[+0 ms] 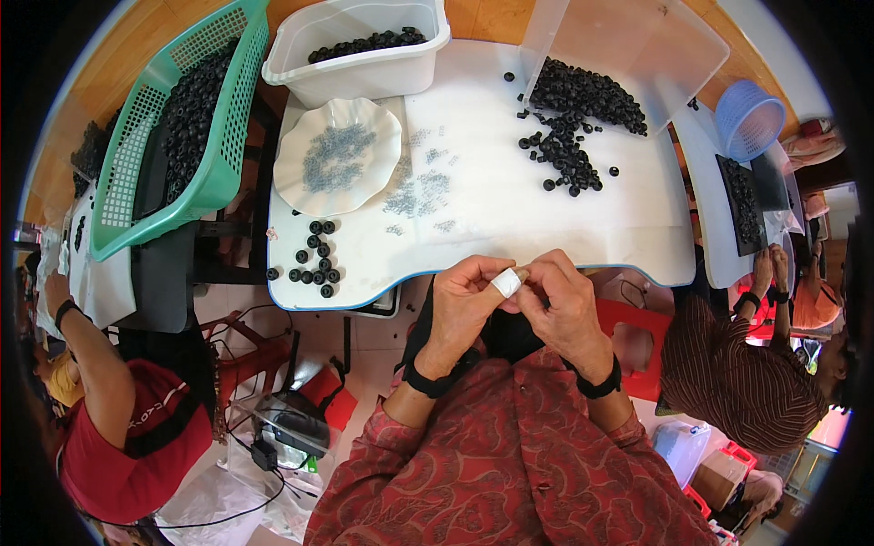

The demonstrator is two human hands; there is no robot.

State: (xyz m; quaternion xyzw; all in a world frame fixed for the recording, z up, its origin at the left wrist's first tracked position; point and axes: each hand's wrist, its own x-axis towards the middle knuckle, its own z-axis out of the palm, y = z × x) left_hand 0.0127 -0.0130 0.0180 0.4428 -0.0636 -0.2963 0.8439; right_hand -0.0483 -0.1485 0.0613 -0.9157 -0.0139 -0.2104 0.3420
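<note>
Wrap (507, 283), white, sits where left hand (466, 305) and right hand (562, 305) meet, fingers close together by the table (546, 227) edge — whether clamped or worn, I cannot tell. Loosened fingers could drop it floorward — a bump could roll left-side black parts (325, 265) off.

On the table (510, 232), a plate (369, 193) lies at the left, with small pieces (335, 156) in it; more pieces lie just to its right. Behind the plate is a tub (369, 86), with beads (369, 45) inside. At the back right is a bin (633, 27); beads lie in it and before it. Other beads lie near the left front corner. Left of the table is a basket (229, 159), also with beads.
</note>
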